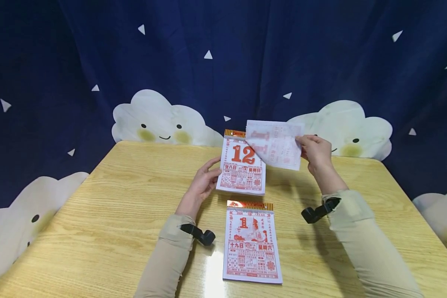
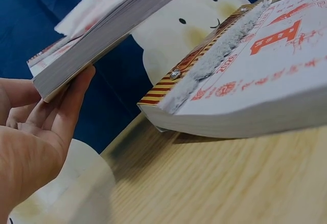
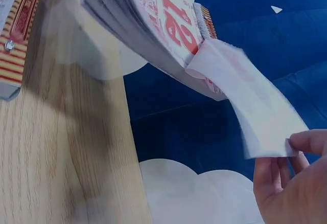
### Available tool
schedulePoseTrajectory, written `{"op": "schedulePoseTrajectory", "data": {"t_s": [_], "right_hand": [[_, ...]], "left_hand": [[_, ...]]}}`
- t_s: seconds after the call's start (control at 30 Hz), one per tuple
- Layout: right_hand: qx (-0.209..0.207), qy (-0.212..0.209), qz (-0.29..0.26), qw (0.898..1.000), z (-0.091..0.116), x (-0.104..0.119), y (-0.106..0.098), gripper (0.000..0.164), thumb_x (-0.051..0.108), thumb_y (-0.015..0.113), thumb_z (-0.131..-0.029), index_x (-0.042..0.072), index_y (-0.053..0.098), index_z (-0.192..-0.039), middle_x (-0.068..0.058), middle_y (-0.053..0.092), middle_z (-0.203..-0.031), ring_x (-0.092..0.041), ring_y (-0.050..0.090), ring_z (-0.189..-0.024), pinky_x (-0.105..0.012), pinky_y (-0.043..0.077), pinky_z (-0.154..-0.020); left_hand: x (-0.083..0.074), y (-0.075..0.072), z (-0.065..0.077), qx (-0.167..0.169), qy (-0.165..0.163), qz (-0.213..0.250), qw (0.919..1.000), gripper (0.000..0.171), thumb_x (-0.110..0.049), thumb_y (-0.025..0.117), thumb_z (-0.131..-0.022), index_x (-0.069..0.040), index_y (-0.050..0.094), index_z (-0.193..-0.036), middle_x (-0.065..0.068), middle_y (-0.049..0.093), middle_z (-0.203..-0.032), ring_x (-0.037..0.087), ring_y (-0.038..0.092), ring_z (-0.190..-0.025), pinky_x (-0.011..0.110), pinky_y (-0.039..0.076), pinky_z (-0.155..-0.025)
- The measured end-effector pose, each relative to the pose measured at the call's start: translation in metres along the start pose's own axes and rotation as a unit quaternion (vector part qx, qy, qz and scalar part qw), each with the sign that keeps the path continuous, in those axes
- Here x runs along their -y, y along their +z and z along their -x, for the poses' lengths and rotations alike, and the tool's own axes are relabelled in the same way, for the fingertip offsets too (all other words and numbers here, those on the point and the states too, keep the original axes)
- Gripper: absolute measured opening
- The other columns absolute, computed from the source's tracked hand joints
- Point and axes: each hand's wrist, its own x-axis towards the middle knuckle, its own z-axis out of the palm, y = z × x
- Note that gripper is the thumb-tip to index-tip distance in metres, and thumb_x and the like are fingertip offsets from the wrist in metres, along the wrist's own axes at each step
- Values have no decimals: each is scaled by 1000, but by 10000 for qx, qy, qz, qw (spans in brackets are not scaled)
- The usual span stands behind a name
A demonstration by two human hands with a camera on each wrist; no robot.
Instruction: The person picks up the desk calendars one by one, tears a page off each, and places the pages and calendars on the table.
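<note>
My left hand [image 1: 205, 182] grips the left edge of a thick tear-off calendar [image 1: 241, 174], which it holds raised above the table. The calendar's front page shows a red 12. Between thumb and fingers, my right hand [image 1: 318, 153] pinches the end of a thin calendar sheet [image 1: 277, 145]. That sheet is folded back to the right, with faint red print showing through, and it still meets the pad near the top binding in the right wrist view. In the left wrist view, the fingers [image 2: 76, 98] support the pad from beneath.
A second tear-off calendar [image 1: 251, 248] showing a red 1 lies flat on the wooden table [image 1: 134, 215], nearer the body. Behind the table hangs a dark blue curtain [image 1: 223, 41] with white clouds and triangles. Each wrist wears a black camera strap [image 1: 320, 210].
</note>
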Motion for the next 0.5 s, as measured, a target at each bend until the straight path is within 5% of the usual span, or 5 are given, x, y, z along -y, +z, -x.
{"op": "schedulePoseTrajectory", "data": {"t_s": [0.3,0.5], "right_hand": [[-311,499,-633,9963,-3,1,-4,11,5,62,-78,8,59,-68,4,54,-56,-5,53,-47,-15,45,-42],[-826,575,-1107,9887,-10,5,-26,16,6,60,-82,7,60,-66,2,52,-47,-6,44,-36,-17,35,-32]], "left_hand": [[1,3,0,-47,-6,75,10000,50,5,43,-88,-5,36,-137,0,67,-76,11,62,-61,22,52,-57],[-4,-10,0,-260,77,708,9971,52,6,40,-90,-5,32,-140,3,67,-81,13,64,-63,25,54,-59]]}}
